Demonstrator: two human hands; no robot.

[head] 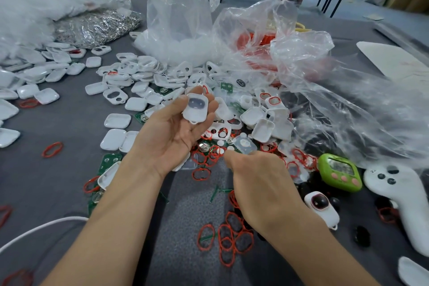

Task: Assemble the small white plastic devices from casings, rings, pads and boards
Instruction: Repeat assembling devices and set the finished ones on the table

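Observation:
My left hand [173,132] is raised palm up above the table and holds a white casing [195,109] with a dark pad in its window between thumb and fingertips. My right hand [260,183] lies knuckles up on the grey cloth with its fingers curled among red rings [206,158]; what the fingertips hold is hidden. A translucent pad [245,144] lies just beyond it. White casings [139,86] are heaped across the middle. Green boards [109,161] lie under my left wrist. More red rings [228,239] sit near my right forearm.
Clear plastic bags [313,81] of parts rise at the back and right. A bag of metal rings [97,25] lies back left. A green timer [340,172], a finished device [321,208] and a white controller [399,195] sit at right. A white cable [39,228] runs at left.

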